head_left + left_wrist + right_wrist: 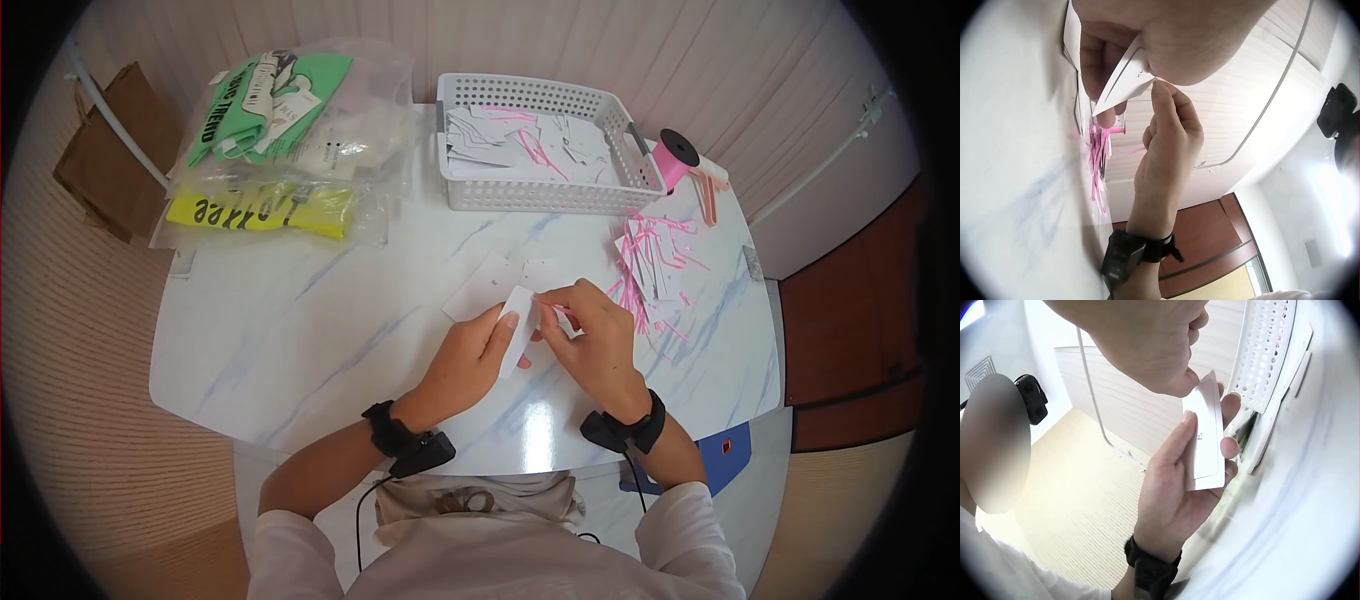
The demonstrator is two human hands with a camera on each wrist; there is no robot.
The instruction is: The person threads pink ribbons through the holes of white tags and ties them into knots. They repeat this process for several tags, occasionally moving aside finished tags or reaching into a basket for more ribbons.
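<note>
head view: a white card (516, 335) is held above a pale marbled counter (300, 330), near its front edge. the card's long axis is run away from the body, with the far end leaned a little to the right. it is gripped by the left hand (455, 365), the thumb being laid along its face, so the card is set narrowly between thumb and fingers. at its far right edge a pink strand (563, 311) is pinched by the right hand (602, 335); whether the card is caught in that grip too cannot be told. loose white cards (475, 289) are laid just beyond. to the right, cards with pink strings (655, 268) are heaped; behind them a perforated white basket (540, 195) is filled with more, and a pink spool (668, 165) is set beside it.

left wrist view: the card is seen slanted, one sharp corner being pointed to the lower left; the right fingertips are met at its right-hand edge.

right wrist view: the card is seen nearly upright, its long axis run up and down. the left thumb is pressed on its face, fingertips shown behind its right edge. the right thumb is placed at its upper end.
</note>
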